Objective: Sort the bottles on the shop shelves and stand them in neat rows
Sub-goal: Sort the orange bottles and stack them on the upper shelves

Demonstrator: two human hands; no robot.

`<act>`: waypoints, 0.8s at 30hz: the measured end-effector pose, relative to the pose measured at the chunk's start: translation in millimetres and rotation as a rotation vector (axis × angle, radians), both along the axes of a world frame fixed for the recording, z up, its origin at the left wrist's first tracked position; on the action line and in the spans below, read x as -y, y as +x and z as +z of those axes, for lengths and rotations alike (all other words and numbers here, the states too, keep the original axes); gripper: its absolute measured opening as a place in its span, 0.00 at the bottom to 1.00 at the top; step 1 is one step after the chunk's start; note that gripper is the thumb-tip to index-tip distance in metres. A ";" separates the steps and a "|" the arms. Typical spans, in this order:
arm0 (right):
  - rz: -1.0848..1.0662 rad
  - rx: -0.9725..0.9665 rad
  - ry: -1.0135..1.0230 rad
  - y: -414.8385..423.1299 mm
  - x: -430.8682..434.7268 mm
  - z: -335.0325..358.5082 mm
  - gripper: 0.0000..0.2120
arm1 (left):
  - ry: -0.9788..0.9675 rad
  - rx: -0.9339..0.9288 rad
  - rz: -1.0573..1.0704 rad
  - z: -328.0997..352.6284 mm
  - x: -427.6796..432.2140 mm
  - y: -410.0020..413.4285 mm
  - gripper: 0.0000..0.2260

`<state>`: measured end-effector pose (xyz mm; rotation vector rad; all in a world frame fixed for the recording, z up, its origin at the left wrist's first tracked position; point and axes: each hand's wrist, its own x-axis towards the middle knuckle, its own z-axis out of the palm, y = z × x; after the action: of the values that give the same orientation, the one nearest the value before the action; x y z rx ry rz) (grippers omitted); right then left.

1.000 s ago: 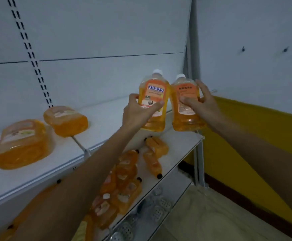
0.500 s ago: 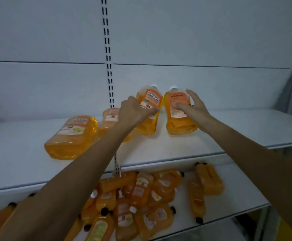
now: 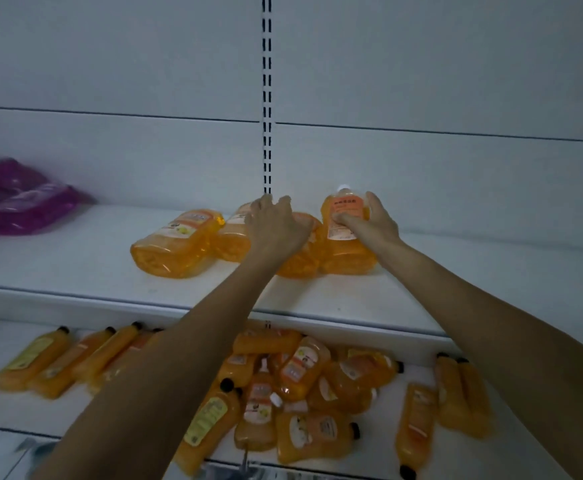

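Blurred purple packs (image 3: 16,199) are seen lying at the far left. A white back panel (image 3: 110,64) beyond is crossed by a dark horizontal seam (image 3: 421,131) and divided by a slotted upright (image 3: 267,98) at centre.

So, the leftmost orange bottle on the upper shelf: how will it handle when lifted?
The leftmost orange bottle looks full, so probably heavy for its size. Lying on a broad flat side, it likely won't roll. Its glossy plastic may be slippery.
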<state>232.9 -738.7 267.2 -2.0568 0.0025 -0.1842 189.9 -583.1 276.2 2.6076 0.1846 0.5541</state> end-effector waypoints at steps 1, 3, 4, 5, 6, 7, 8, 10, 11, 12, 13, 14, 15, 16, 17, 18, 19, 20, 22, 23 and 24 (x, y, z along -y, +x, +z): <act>-0.008 -0.036 0.008 0.3 0.3 -3.3 0.32 | 0.006 0.028 -0.044 -4.0 1.5 -5.5 0.22; -0.003 -0.123 0.021 -2.2 -2.0 -5.5 0.34 | 0.067 0.058 -0.121 -16.4 2.7 -15.1 0.19; 0.005 -0.158 0.015 -4.1 -3.1 -5.3 0.39 | 0.101 0.075 -0.142 -23.1 2.4 -19.6 0.20; 0.011 -0.185 0.000 -1.5 -3.5 -6.0 0.46 | 0.130 0.093 -0.156 -28.1 2.1 -25.0 0.23; 0.020 -0.199 -0.022 2.7 -3.8 -7.4 0.50 | 0.148 0.115 -0.162 -32.2 1.9 -29.9 0.25; 0.029 -0.206 -0.053 5.0 -4.2 -7.8 0.50 | 0.167 0.124 -0.163 -35.2 1.3 -34.7 0.26; 0.034 -0.212 -0.082 7.8 -4.5 -9.0 0.49 | 0.192 0.116 -0.164 -38.4 0.3 -38.2 0.26; 0.064 -0.220 -0.108 10.0 -3.4 -10.2 0.50 | 0.249 0.098 -0.171 -39.3 -2.4 -42.6 0.25; 0.084 -0.221 -0.137 6.9 -2.9 -9.2 0.52 | 0.272 0.090 -0.172 -38.0 -3.7 -43.2 0.26; 0.103 -0.216 -0.169 2.8 -1.6 -7.7 0.52 | 0.288 0.076 -0.175 -36.5 -4.7 -43.1 0.26; 0.113 -0.205 -0.208 -3.0 0.7 -6.1 0.50 | 0.296 0.061 -0.180 -34.7 -5.0 -44.0 0.26; 0.108 -0.178 -0.243 -11.7 3.3 -2.0 0.47 | 0.296 0.048 -0.187 -32.9 -5.4 -45.6 0.26; 0.089 -0.136 -0.266 -18.1 5.5 2.5 0.43 | 0.289 0.044 -0.194 -31.4 -6.7 -48.3 0.26; 0.071 -0.067 -0.277 -20.6 7.0 6.4 0.40 | 0.277 0.051 -0.199 -30.4 -9.2 -51.9 0.25; 0.058 0.021 -0.283 -23.4 8.0 11.3 0.37 | 0.266 0.063 -0.202 -29.4 -13.2 -56.5 0.24; 0.054 0.104 -0.280 -26.1 7.3 16.7 0.35 | 0.255 0.070 -0.207 -28.8 -18.6 -61.4 0.24; 0.064 0.180 -0.272 -30.7 4.3 22.9 0.33 | 0.239 0.075 -0.210 -27.5 -24.8 -67.3 0.23; 0.081 0.238 -0.262 -34.4 -1.8 28.7 0.32 | 0.215 0.084 -0.208 -25.9 -31.8 -74.1 0.22; 0.129 0.305 -0.254 -42.6 -21.6 36.6 0.29 | 0.173 0.125 -0.210 -21.4 -47.2 -89.3 0.21; 0.156 0.331 -0.251 -47.6 -35.1 38.1 0.29 | 0.165 0.148 -0.210 -19.2 -55.9 -98.1 0.20; 0.183 0.353 -0.247 -53.2 -50.5 38.2 0.28 | 0.158 0.163 -0.205 -18.2 -65.9 -107.5 0.19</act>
<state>179.7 -688.2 305.3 -2.2282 -0.4432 -0.4491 82.4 -517.2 258.1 2.6742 -0.1841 0.7281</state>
